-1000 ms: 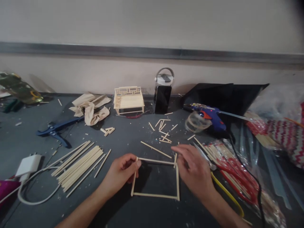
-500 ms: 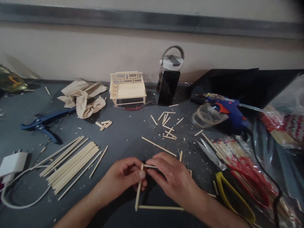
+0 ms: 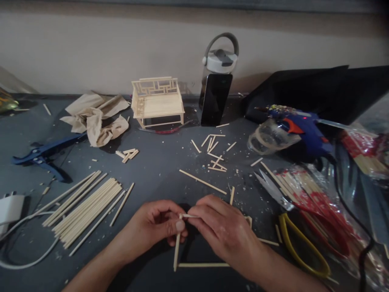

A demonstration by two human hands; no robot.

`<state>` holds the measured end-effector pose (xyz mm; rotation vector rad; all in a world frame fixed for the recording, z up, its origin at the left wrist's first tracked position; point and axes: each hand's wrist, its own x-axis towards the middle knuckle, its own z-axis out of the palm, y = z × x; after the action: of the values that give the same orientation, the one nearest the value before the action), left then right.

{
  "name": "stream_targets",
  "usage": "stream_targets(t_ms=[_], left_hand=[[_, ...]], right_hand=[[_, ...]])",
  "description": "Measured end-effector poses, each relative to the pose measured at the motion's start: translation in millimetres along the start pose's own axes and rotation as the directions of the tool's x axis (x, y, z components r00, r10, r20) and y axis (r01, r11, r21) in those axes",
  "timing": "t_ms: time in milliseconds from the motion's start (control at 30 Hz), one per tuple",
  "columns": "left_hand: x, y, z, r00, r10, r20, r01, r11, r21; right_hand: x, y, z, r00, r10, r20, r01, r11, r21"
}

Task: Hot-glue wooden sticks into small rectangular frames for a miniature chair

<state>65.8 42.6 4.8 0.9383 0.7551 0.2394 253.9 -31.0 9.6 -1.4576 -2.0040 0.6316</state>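
Note:
My left hand point(image 3: 156, 225) pinches a thin wooden stick point(image 3: 176, 252) between thumb and fingers near its far end. Between the fingers of my right hand point(image 3: 226, 229) is another wooden stick point(image 3: 192, 216), its tip touching the far end of the first one. A third wooden stick point(image 3: 203, 265) runs rightward from the near end of the left-hand stick and passes under my right wrist. More stick ends point(image 3: 248, 221) show beyond my right hand, mostly hidden by it. A loose stick point(image 3: 203, 181) lies just ahead of both hands.
Left: a bundle of sticks point(image 3: 88, 213), blue cutters point(image 3: 45, 156), crumpled brown paper point(image 3: 103, 125), a white charger point(image 3: 11, 209). Back: a miniature wooden bench point(image 3: 158, 106), a phone point(image 3: 216, 99) against a bottle point(image 3: 221, 61). Right: a blue glue gun point(image 3: 313, 129), scissors point(image 3: 304, 247), bagged sticks point(image 3: 306, 194).
The view has tilted down slightly and shifted. Both hands keep their grip, and the stick tips stay together at the corner with little movement.

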Motion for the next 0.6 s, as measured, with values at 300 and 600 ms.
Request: stream_targets(t_ms=[300, 600], left_hand=[[-0.9, -1.2, 0.1, 1.000, -0.009, -0.021, 0.010, 0.998, 0.058], [-2.0, 1.2, 1.6, 0.999, -0.024, -0.046, 0.027, 0.996, 0.080]], right_hand=[[-1.8, 2.5, 4.9, 0.999, -0.036, -0.032, 0.035, 0.999, -0.041], [-3.0, 2.2, 6.7, 0.998, -0.046, -0.030, 0.044, 0.997, -0.058]])
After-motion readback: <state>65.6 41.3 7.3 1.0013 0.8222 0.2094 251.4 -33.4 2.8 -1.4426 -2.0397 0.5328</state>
